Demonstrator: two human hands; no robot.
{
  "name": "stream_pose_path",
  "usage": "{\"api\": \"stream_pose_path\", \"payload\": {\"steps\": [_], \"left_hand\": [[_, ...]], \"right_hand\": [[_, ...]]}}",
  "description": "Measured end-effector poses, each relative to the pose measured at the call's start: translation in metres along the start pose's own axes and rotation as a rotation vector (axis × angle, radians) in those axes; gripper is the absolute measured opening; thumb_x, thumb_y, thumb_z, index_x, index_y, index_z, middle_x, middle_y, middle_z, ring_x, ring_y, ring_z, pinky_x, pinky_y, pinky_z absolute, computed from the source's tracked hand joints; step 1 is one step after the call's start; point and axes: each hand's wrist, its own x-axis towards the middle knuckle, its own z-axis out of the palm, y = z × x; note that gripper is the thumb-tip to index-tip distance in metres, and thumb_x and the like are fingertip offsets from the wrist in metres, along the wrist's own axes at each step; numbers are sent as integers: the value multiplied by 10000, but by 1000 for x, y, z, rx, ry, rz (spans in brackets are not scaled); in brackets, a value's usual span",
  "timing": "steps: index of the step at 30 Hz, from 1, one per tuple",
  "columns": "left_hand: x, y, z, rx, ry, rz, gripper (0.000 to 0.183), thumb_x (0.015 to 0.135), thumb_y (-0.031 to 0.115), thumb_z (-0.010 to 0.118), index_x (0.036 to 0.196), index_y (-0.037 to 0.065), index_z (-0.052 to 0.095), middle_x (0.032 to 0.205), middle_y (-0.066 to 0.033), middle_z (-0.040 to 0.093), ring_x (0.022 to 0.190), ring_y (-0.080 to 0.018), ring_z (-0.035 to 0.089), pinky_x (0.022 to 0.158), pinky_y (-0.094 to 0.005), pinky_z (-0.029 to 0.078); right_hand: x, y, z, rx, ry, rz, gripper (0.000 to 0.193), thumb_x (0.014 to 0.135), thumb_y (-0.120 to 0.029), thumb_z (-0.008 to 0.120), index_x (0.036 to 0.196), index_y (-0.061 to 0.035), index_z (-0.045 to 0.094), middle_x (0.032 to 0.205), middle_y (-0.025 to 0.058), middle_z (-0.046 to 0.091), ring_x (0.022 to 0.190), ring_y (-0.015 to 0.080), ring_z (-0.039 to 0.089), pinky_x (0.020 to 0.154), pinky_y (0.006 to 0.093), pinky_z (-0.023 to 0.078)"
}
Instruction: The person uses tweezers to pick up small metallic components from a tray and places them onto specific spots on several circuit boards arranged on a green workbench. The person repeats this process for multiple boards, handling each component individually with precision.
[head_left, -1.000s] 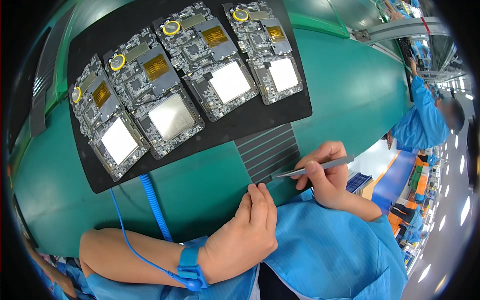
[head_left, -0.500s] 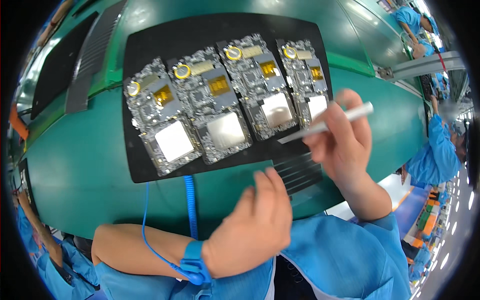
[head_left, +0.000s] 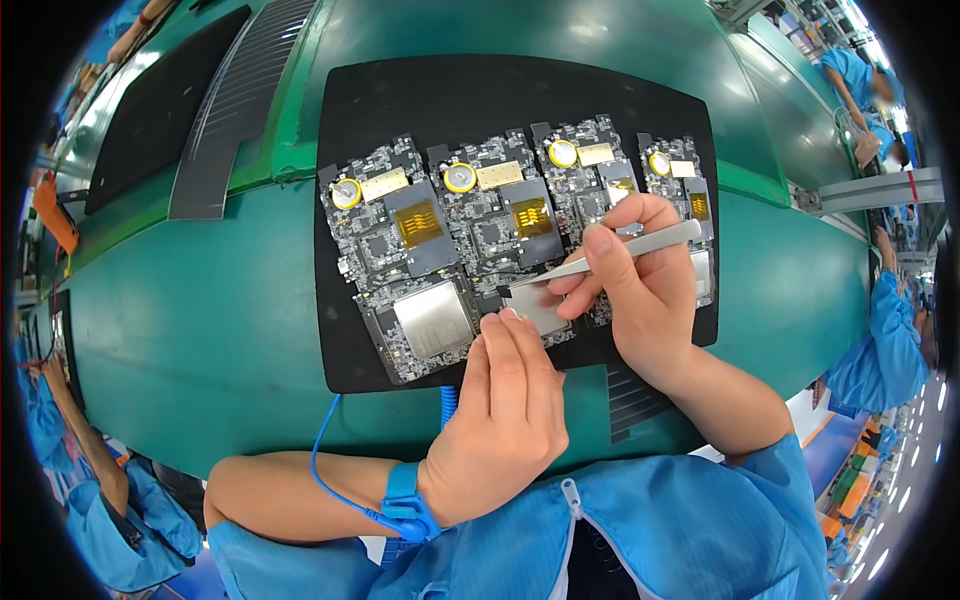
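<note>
My right hand [head_left: 650,290] grips a pair of metal tweezers [head_left: 640,245] between thumb and fingers. Their tips point left and meet a small black piece [head_left: 504,292] above the silver shield plate [head_left: 538,306] of the second circuit board [head_left: 490,236] from the left. With fingers stretched out and close together, my left hand [head_left: 505,410] rests its fingertips at this plate's lower left edge and holds nothing visible. Several similar boards lie in a row, each with a yellow-rimmed coin cell [head_left: 460,177]. My right hand partly hides the boards to the right.
The boards lie on a black mat [head_left: 440,90] on a green bench [head_left: 200,330]. A dark strip sheet [head_left: 640,405] lies below the mat, another [head_left: 245,110] at far left. A coiled blue cord [head_left: 449,400] and blue wrist strap [head_left: 405,500] are nearby. Other people work on both sides.
The tweezers have moved left, from beneath the third board to the second one. My left hand has come up from below the mat onto that board. The whole view has shifted.
</note>
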Motion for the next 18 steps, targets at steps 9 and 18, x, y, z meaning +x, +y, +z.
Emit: {"api": "stream_pose_path", "payload": {"steps": [9,18], "left_hand": [[2,0,-2,17,-12,3,368,824,201,554,955,-135,629,976,-254,617,947,-352,607,814,-373,528],[7,0,-2,-32,5,-1,336,808,165,528,920,-130,643,972,-253,619,941,-348,580,801,-348,509]], "right_hand": [[-1,-1,1,-16,-9,-14,197,939,-98,523,1042,-33,368,747,72,583,628,108,639,531,196,526],[1,0,-3,5,13,3,194,936,-90,526,1044,-32,375,762,59,582,625,96,635,521,187,530]]}}
